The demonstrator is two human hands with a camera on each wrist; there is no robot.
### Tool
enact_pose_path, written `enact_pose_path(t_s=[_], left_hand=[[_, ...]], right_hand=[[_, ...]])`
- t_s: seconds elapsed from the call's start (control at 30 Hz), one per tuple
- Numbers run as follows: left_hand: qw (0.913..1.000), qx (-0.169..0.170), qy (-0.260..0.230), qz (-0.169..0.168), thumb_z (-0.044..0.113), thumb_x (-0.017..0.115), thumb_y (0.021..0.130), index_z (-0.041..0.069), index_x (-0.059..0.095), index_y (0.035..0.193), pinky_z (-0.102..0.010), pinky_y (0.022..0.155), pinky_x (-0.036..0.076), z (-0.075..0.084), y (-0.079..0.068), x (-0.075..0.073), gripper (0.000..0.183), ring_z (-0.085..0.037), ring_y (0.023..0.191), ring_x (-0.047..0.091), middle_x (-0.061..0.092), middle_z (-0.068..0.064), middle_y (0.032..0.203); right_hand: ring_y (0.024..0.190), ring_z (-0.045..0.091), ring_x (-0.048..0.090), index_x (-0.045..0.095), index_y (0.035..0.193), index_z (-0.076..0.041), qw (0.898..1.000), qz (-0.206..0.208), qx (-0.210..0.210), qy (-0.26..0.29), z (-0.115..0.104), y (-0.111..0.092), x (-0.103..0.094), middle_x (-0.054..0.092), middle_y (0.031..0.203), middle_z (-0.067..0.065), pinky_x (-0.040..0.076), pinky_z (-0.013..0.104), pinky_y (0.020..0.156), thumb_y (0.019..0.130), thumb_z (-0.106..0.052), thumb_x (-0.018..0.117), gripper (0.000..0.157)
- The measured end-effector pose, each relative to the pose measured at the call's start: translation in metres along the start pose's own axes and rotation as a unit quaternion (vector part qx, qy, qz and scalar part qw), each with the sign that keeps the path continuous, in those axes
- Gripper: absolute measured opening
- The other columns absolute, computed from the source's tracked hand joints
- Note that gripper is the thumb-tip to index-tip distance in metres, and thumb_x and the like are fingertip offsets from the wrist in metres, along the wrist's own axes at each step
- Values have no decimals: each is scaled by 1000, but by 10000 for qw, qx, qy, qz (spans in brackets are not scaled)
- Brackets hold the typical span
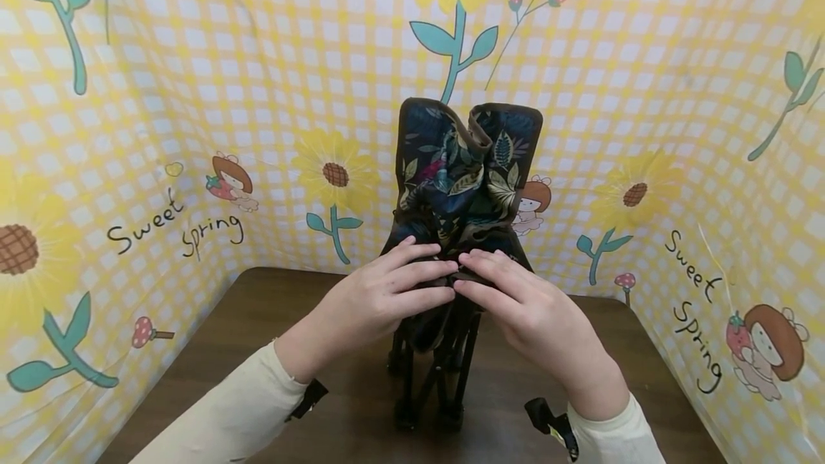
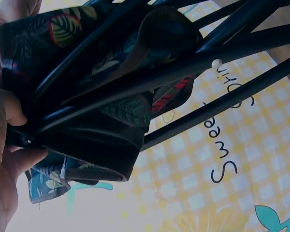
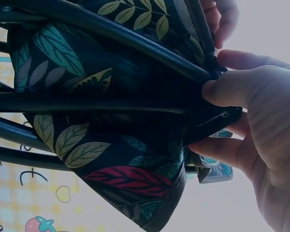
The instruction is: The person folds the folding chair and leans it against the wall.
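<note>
"Where is the folding chair [image 1: 451, 177], and how am I holding it?"

"It stands at 12 o'clock on the surface [image 1: 348, 392], upright, its leg tubes [image 3: 87, 102] bunched and its backrest [image 1: 505, 138] creased down the middle. Your left hand [image 1: 380, 288] is at its 8 o'clock, your right hand [image 1: 531, 306] at its 4 o'clock. Each pinches the near edge of the seat [image 1: 430, 326] between fingers [image 1: 422, 274] and thumb."

"What could go wrong?"

"Your likeliest trouble is a nip: your fingertips crowd together near the frame's joint [image 2: 26, 141], so a sudden shift there could catch skin. Tipping comes next. The feet [image 1: 406, 415] make a narrow base, so a harder pull toward 3 or 9 o'clock could topple it."

"And the fabric?"

"You have loose folds lying against those tubes; hurried closing could trap them. Mind your thumbs too, since the head view hides both."
</note>
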State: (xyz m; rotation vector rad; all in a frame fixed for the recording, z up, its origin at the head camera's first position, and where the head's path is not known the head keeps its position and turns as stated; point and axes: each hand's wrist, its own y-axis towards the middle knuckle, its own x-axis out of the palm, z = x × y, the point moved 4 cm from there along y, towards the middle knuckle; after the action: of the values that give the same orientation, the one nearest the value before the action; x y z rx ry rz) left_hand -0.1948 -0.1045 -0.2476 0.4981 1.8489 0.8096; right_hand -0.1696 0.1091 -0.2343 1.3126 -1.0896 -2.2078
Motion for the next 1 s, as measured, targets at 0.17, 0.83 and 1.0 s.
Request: enact_pose_path(t_s=[0.17,0.83,1.0], left_hand=[[9998,45,-52,-167,-1,66,96,15,68,132,-53,113,43,-2,-5,-1,39,-33,138,54,59,-8,147],[9961,515,696,144,1,51,106,9,68,130,-53,109,49,-2,-2,6,31,-38,135,56,59,-13,147],[9962,475,717,106,1,52,106,10,68,131,-53,109,48,-3,-1,8,31,-38,136,54,57,-13,149]], right_hand=[[117,35,68,71,123,-5,9998,121,-147,-22,1,-3,1,68,129,16,53,45,104,110,-7,44,30],[114,39,68,73,114,1,9985,498,-234,-59,2,2,12,69,125,18,55,49,101,105,5,46,29],[116,37,68,73,113,0,9992,393,-111,-32,4,2,13,69,125,16,53,45,104,107,1,46,28]])
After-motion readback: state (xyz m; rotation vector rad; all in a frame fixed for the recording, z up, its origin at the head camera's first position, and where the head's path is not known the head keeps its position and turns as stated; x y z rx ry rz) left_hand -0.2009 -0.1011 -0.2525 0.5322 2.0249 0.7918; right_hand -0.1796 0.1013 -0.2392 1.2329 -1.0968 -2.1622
